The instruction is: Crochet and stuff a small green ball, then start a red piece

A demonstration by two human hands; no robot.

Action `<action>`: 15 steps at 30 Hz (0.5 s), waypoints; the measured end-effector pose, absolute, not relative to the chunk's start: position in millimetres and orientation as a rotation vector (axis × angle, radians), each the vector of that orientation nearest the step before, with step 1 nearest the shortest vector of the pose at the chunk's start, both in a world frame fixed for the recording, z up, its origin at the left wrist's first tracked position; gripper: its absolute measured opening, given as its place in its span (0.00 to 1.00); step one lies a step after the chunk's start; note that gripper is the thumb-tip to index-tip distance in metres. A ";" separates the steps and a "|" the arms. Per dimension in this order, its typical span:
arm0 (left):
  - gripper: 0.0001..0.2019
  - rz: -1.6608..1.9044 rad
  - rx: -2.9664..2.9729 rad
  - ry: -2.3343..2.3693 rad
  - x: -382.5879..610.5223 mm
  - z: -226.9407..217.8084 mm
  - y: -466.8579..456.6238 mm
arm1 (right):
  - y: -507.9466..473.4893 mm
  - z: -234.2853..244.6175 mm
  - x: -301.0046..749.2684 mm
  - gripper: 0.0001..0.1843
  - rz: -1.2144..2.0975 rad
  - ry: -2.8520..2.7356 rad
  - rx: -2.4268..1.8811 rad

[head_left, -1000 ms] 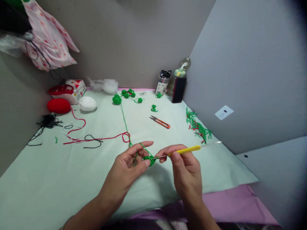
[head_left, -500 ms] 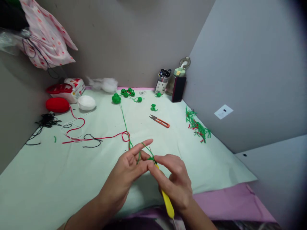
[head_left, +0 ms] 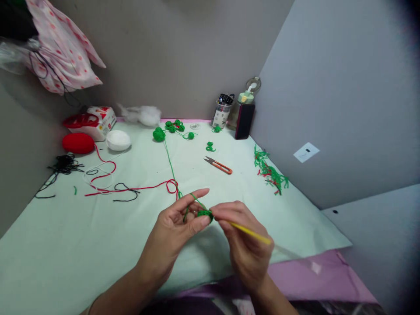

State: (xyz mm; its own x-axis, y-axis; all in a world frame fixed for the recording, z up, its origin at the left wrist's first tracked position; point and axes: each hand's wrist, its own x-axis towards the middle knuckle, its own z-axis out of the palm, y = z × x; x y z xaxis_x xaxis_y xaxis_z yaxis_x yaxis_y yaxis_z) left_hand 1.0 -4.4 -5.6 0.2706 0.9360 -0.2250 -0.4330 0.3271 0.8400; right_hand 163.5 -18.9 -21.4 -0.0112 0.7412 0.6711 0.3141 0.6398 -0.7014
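My left hand (head_left: 179, 227) pinches a small green crochet piece (head_left: 204, 214) between thumb and fingers, with the forefinger stretched out and green yarn (head_left: 170, 164) looped over it. That yarn runs back across the table to a green yarn ball (head_left: 159, 134). My right hand (head_left: 244, 238) is closed on a yellow crochet hook (head_left: 251, 233), its tip at the green piece and its handle pointing down to the right. Both hands are held over the pale green table cover (head_left: 65, 245), close to the near edge.
Orange thread snips (head_left: 218, 165) lie mid-table. Green yarn scraps (head_left: 271, 173) sit by the right wall, small green pieces (head_left: 177, 127) at the back. Red yarn ball (head_left: 78, 143), white yarn ball (head_left: 118, 140), loose red strand (head_left: 138, 189) and black threads (head_left: 64, 166) are left. A cup, bottle and phone (head_left: 244, 121) stand in the corner.
The hook's handle swung from pointing right, to pointing down toward me, and now down to the right. My left hand has kept hold of the green piece in nearly the same place.
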 end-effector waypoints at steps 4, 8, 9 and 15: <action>0.24 0.955 0.560 0.732 1.0 -3.5 -2.1 | -23.4 -26.9 166.3 0.23 0.057 -1.807 -0.880; 0.18 0.938 0.460 0.688 -2.7 1.4 2.8 | -19.4 -23.3 168.1 0.15 0.423 -1.445 -0.866; 0.18 0.967 0.485 0.709 -2.9 1.8 3.1 | -17.7 -21.8 167.7 0.13 0.541 -1.357 -0.850; 0.16 1.015 0.804 0.831 -1.3 -4.0 -2.8 | -10.5 -21.5 164.2 0.07 0.811 -1.298 -0.859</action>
